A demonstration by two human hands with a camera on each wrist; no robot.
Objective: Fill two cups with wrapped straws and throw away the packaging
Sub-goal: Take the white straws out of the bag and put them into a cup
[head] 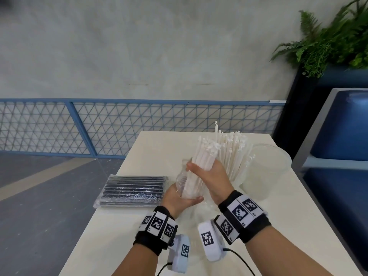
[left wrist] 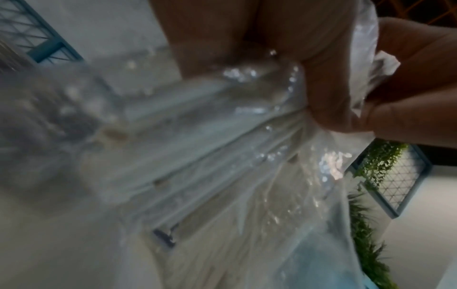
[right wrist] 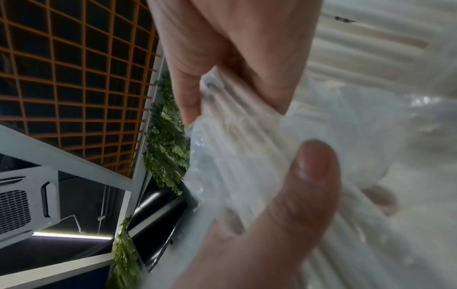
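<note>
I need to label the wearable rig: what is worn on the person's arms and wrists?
Bare forearms, no sleeves. Each wrist has a black band carrying white square-code tags, and a white camera unit underneath with its own tag and a black cable.

No readable words or numbers — the wrist bands (head: pixel 158 224) perhaps carry tiny digits, too small to tell.

grey wall (head: pixel 139 46) | blue lattice railing (head: pixel 119 126) | fern (head: pixel 328 42) | blue bench (head: pixel 342 126)
</note>
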